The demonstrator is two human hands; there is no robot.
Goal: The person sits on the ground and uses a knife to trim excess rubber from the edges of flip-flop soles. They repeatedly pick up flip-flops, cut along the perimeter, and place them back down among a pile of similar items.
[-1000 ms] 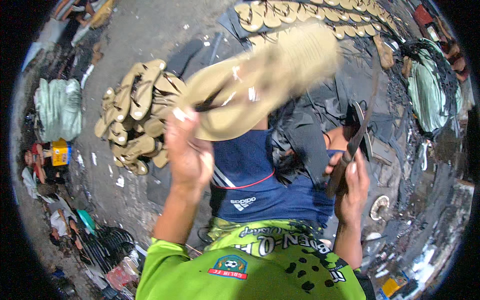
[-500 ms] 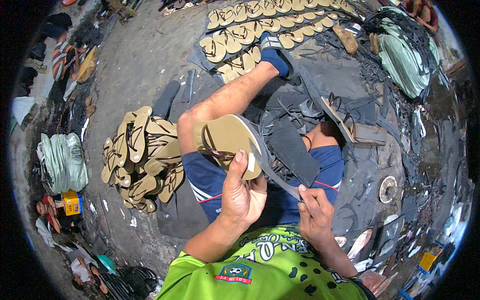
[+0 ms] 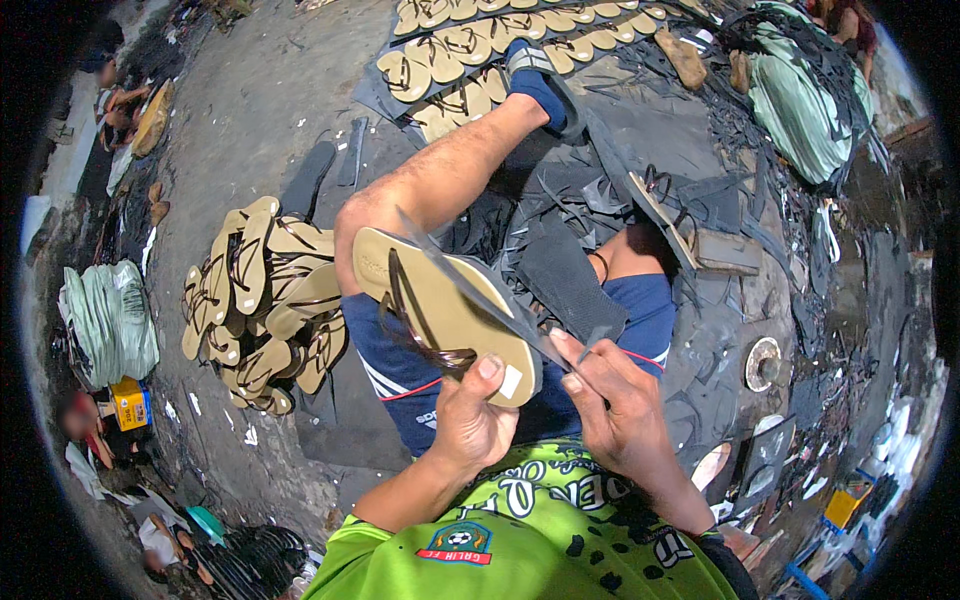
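Observation:
My left hand (image 3: 475, 425) is closed round the heel end of a tan flip-flop (image 3: 440, 300) with a dark, shiny strap. Its thumb presses on the footbed beside a small white label. Along the flip-flop's right edge runs a thin dark grey strip (image 3: 500, 312) that looks like rubber. My right hand (image 3: 620, 410) is closed on the strip's near end, its fingers bent close to the flip-flop's heel. Whether a blade is also in that hand cannot be made out. Under the flip-flop, a black ribbed rubber piece (image 3: 565, 275) lies between my legs.
Tan flip-flops lie in a heap (image 3: 250, 290) at left and in rows (image 3: 480, 45) beyond my foot. Another sandal (image 3: 660, 220) leans near a block (image 3: 728, 252) at right. Rubber scraps surround my legs. Pale green sacks (image 3: 800, 115) stand far right and left. People sit along the left edge.
The flip-flop has turned and tilted, its heel swinging down and right. My right hand has moved left, close to the heel, and the strip now lies nearer the flip-flop's edge. The view has shifted slightly.

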